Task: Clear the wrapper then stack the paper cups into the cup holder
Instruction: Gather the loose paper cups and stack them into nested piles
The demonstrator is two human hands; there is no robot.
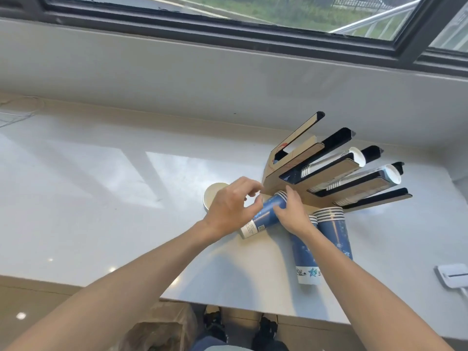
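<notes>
A stack of blue paper cups (263, 219) lies tilted on the white counter, rims toward the cup holder. My left hand (231, 206) curls over the stack's left side, fingers bent. My right hand (295, 214) grips the stack near its rims. The brown cardboard cup holder (288, 171) with black slots lies on its side behind the hands; two slots hold white cup stacks (354, 158). Two more blue cup stacks (334, 229) lie right of my right hand. A single cream cup (211, 196) lies open-mouthed left of my left hand. No wrapper is visibly distinguishable.
The white counter (101, 198) runs under a window sill and ends at a front edge near my body. A white device (453, 274) sits at the right edge. A bin with a brownish bag (162, 328) stands on the floor below.
</notes>
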